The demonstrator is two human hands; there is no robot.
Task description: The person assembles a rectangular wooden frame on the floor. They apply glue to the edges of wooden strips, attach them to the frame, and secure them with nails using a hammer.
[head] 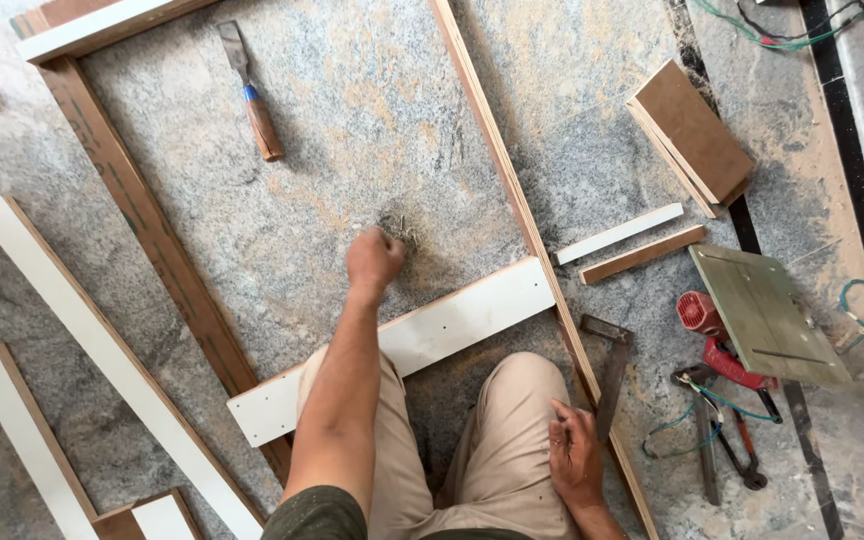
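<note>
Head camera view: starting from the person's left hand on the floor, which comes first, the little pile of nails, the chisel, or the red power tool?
1. Pile of nails, right beside the left hand.
2. Chisel, up and to the left of it.
3. Red power tool, far off to the right by the green board.

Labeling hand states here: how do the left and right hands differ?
The left hand reaches forward to a small pile of nails on the stone floor, fingers curled closed; the right hand stays back, resting on the person's knee. The left arm is stretched out; the right is bent close. The left hand touches small hardware; the right holds nothing, lying beside a metal square. Both are bare.
</note>
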